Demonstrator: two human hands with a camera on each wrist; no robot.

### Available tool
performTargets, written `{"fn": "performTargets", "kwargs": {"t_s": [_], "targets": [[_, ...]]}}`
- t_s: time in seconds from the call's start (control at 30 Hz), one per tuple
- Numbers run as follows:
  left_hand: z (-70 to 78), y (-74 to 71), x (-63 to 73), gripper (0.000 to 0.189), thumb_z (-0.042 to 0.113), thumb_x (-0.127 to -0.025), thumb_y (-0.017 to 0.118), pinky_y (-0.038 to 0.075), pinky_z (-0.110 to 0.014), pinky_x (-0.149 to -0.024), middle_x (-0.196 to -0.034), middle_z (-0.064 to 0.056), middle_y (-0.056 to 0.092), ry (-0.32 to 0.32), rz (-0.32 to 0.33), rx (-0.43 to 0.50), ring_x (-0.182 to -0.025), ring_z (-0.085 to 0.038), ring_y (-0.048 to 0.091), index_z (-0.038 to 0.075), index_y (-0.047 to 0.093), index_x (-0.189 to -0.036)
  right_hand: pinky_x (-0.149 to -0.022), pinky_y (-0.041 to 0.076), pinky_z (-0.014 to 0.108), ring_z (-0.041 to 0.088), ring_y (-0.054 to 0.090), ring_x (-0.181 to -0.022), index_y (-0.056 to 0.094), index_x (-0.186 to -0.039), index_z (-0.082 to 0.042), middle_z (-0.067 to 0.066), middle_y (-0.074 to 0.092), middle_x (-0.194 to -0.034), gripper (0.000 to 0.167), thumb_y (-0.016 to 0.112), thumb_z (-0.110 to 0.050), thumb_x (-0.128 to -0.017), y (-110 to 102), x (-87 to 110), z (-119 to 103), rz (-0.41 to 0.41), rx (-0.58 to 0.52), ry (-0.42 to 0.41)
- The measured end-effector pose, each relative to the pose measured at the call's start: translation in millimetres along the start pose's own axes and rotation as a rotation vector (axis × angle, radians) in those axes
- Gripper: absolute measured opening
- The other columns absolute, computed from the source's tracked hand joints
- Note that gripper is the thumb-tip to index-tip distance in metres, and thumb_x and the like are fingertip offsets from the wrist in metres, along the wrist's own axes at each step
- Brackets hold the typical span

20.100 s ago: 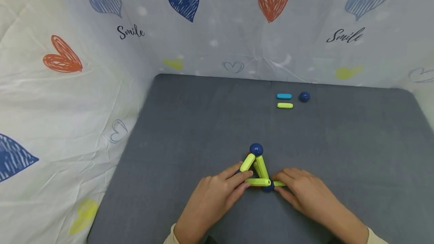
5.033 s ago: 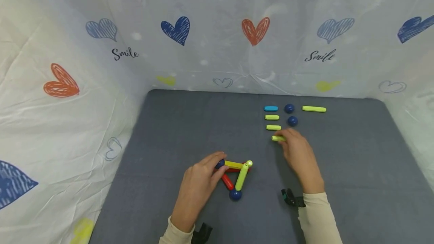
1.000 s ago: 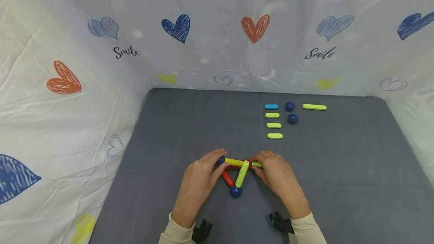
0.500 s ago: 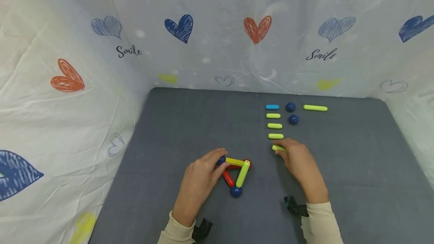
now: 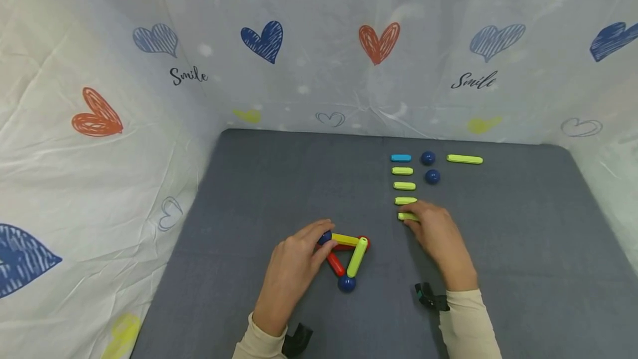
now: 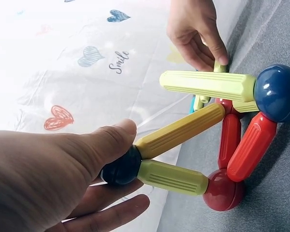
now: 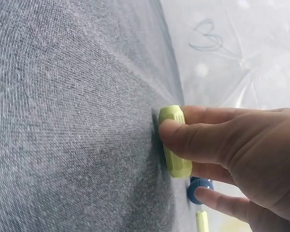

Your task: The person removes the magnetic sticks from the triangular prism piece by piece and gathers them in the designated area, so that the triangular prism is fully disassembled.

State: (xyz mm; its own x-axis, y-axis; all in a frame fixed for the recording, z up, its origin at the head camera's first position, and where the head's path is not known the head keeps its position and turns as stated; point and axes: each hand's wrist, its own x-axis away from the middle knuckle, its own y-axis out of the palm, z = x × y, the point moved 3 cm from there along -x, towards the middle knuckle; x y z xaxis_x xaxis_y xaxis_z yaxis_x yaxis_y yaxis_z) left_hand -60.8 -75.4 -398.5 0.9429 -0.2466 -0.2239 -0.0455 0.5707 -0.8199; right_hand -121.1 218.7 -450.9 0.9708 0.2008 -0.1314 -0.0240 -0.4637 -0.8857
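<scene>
My left hand (image 5: 293, 270) pinches a dark blue ball (image 6: 122, 166) at one corner of a framework of magnetic rods and balls. A yellow rod (image 6: 183, 130), red rods and yellow-green rods run between its balls. Another blue ball (image 5: 346, 283) is at the near corner, and a red ball (image 6: 224, 189) sits lower down. One yellow-green rod (image 5: 356, 258) slants up from the near blue ball, its upper end free. My right hand (image 5: 441, 240) pinches a short yellow-green rod (image 7: 178, 162) between thumb and fingers, low at the tabletop, just in front of a row of similar rods.
Beyond my right hand lie short yellow-green rods (image 5: 404, 186) and a short light blue rod (image 5: 401, 158). Two loose blue balls (image 5: 432, 177) and a longer yellow-green rod (image 5: 464, 159) are right of them. A white printed cloth (image 5: 319, 71) borders the grey table (image 5: 279, 181).
My right hand has pulled a short yellow-green rod off the framework and carried it up and right to the near end of the row. The left hand stays on its blue ball.
</scene>
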Motion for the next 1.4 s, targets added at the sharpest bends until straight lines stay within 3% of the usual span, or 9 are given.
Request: {"fn": "performTargets", "kwargs": {"t_s": [0.5,0.73,0.93,1.13,1.4], "targets": [[0.5,0.0,0.2,0.039,0.028,-0.094,0.083,0.063,-0.036,-0.083,-0.133,0.004,0.073,-0.008,-0.010,0.001,-0.106,-0.016,0.076,0.019,0.075,-0.131,-0.103,0.046,0.061,0.037,0.068,-0.113,0.078,-0.116,-0.005,0.013,0.075,-0.117,0.029,0.084,0.000,-0.089,4,2.5,-3,0.016,0.018,-0.021],[0.6,0.9,0.6,0.038,0.031,-0.095,0.081,0.062,-0.036,-0.085,-0.133,0.005,0.073,-0.013,-0.020,0.006,-0.107,-0.015,0.076,0.020,0.075,-0.131,-0.102,0.048,0.061,0.036,0.067,-0.114,0.076,-0.119,-0.005,0.012,0.074,-0.118,0.027,0.082,-0.015,-0.095,-8,10.3,-23,0.071,-0.004,-0.055],[0.6,-0.5,0.4,0.038,0.028,-0.094,0.083,0.063,-0.036,-0.082,-0.133,0.004,0.073,0.001,0.006,0.004,-0.104,-0.015,0.076,0.020,0.075,-0.130,-0.092,0.057,0.050,0.022,0.070,-0.107,0.074,-0.129,-0.011,0.004,0.074,-0.120,0.035,0.071,-0.036,-0.104,-14,22.0,-60,-0.030,-0.135,-0.070],[-1.0,-0.5,1.0,0.038,0.027,-0.093,0.084,0.063,-0.037,-0.078,-0.132,0.002,0.073,0.024,0.030,0.002,-0.099,-0.017,0.077,0.018,0.076,-0.130,-0.074,0.056,0.032,-0.004,0.063,-0.084,0.075,-0.125,-0.023,-0.018,0.070,-0.101,0.035,0.072,-0.048,-0.101,-1,29.8,-86,-0.111,-0.237,-0.109],[-2.1,0.8,0.6,0.039,0.026,-0.094,0.083,0.063,-0.034,-0.077,-0.133,0.003,0.073,0.026,0.022,-0.001,-0.098,-0.016,0.077,0.020,0.075,-0.131,-0.067,0.051,0.025,0.000,0.060,-0.077,0.069,-0.109,-0.026,-0.020,0.063,-0.093,0.022,0.083,-0.036,-0.094,-4,37.5,-100,-0.146,-0.268,-0.164]]}}
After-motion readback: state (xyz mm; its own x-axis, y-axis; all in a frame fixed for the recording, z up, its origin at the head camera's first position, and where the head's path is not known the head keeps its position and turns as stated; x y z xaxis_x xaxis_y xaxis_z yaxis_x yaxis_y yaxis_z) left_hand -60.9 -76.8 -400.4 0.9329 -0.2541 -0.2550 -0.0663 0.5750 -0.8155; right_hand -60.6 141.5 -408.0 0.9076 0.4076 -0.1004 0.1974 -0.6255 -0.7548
